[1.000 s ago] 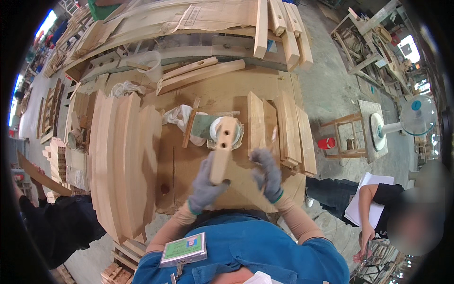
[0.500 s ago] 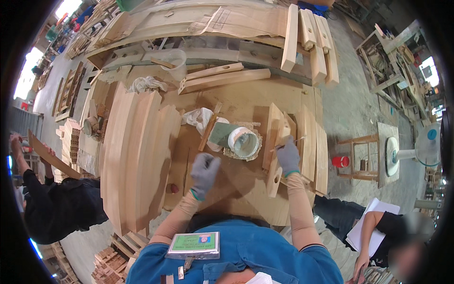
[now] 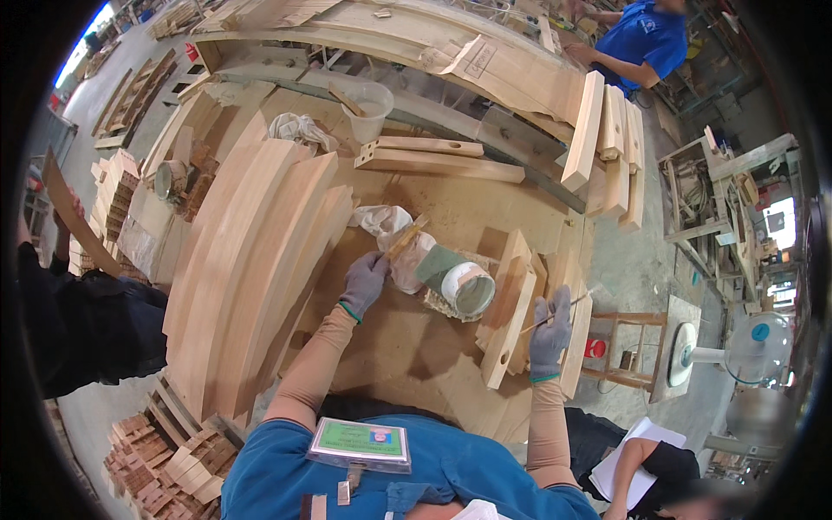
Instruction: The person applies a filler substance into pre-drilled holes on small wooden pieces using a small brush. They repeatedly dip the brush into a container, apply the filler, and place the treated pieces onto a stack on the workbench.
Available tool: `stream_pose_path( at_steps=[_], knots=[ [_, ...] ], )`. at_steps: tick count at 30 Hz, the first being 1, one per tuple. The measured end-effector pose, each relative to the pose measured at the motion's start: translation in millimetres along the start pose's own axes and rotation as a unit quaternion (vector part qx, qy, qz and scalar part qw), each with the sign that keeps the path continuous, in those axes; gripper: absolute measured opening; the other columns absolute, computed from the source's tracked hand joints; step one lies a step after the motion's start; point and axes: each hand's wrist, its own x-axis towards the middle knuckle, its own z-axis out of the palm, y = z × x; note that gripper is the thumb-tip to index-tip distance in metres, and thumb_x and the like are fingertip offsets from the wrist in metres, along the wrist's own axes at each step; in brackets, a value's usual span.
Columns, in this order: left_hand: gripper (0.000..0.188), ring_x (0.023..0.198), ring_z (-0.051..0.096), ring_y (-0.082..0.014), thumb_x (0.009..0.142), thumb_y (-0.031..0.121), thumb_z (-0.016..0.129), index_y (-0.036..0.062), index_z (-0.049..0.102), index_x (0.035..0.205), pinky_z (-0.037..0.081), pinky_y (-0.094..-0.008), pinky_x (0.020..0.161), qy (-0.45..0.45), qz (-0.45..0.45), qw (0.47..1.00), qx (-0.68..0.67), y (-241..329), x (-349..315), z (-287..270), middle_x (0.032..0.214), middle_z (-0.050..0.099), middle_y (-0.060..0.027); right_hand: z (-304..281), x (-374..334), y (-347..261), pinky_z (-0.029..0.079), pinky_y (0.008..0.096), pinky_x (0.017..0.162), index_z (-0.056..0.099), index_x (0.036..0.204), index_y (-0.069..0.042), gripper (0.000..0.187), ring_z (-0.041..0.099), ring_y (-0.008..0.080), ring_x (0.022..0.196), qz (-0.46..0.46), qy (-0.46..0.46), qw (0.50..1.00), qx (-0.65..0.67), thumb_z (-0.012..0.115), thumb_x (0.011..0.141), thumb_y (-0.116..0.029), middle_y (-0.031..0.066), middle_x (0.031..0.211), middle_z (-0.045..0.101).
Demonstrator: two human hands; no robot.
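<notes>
Your gloved left hand (image 3: 365,282) reaches over the bench (image 3: 390,342) to a wooden strip (image 3: 407,237), its fingers at the strip's near end; you cannot tell from this angle whether that grip has closed. Your gloved right hand (image 3: 549,338) is raised on the other side, its grip clamped on a thin stick (image 3: 579,298) that crosses the fingers at a slant. The strip lies against a crumpled white cloth (image 3: 379,220), left of a green board (image 3: 435,268) and an open white pot (image 3: 454,279). Just left of your right hand, a wooden block with a hole near its end (image 3: 501,347) lies among other pale pieces. A row of long curved boards (image 3: 247,277) lines the left of the bench, and two wooden bars (image 3: 442,164) rest at the far edge near a clear plastic tub (image 3: 371,117). Beyond, a co-worker in blue (image 3: 652,42) stands at the upper right; another person in a black sleeve (image 3: 667,465) holds white papers (image 3: 626,468) at the lower right, well apart from your work.
</notes>
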Motion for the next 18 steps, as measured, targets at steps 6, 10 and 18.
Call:
stream_pose_path(
  at_steps=[6,10,18],
  knots=[
    [0.026,0.057,0.056,-0.0096,0.094,0.022,0.052,-0.0008,0.06,0.104,0.049,-0.0237,0.053,-0.008,-0.06,0.943,-0.327,44,-27,-14,0.075,0.063,-0.0044,21,41,-97,0.052,0.0371,0.085,0.058,0.121,-0.002,0.042,0.063,0.0315,0.104,-0.301,-0.095,0.943,0.105,0.065,0.08,-0.006,0.0185,0.116,0.062],
    [0.024,0.055,0.054,-0.0107,0.095,0.02,0.05,-0.0012,0.057,0.103,0.049,-0.0254,0.052,-0.104,-0.069,0.869,-0.48,93,-66,-26,0.072,0.058,-0.0043,47,42,-149,0.052,0.0357,0.076,0.058,0.118,-0.01,0.048,0.061,0.0249,0.094,-0.455,-0.136,0.878,-0.056,0.064,0.071,-0.01,0.0109,0.119,0.059],
    [0.034,0.074,0.059,-0.0181,0.093,0.029,0.055,-0.0013,0.054,0.109,0.048,-0.0264,0.067,-0.114,0.027,0.926,-0.359,112,-117,-12,0.092,0.06,-0.0112,-6,44,-142,0.05,0.0327,0.07,0.06,0.109,-0.013,0.034,0.06,0.0232,0.088,-0.405,-0.104,0.908,0.02,0.064,0.075,-0.014,0.0065,0.112,0.06]
  ],
)
